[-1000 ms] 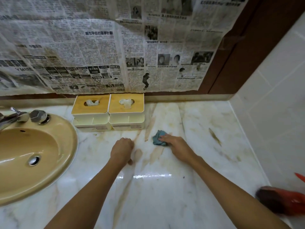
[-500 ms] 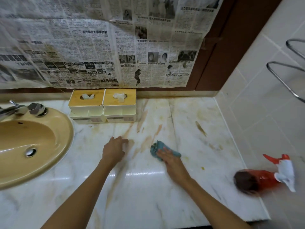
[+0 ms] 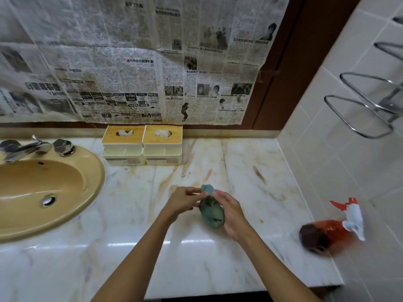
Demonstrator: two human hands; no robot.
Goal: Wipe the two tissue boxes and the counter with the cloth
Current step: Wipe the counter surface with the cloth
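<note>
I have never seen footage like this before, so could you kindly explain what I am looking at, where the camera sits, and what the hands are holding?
No machine here: a person wears one wide-angle camera on the head, looking down at their own bare arms. The left hand and right hand together hold a teal cloth above a marble counter with brownish streaks. At the back stand two tissue boxes, left and right, side by side. A yellow sink with a tap is at the left; a red spray bottle lies at the right edge. Newspaper covers the wall behind.
</note>
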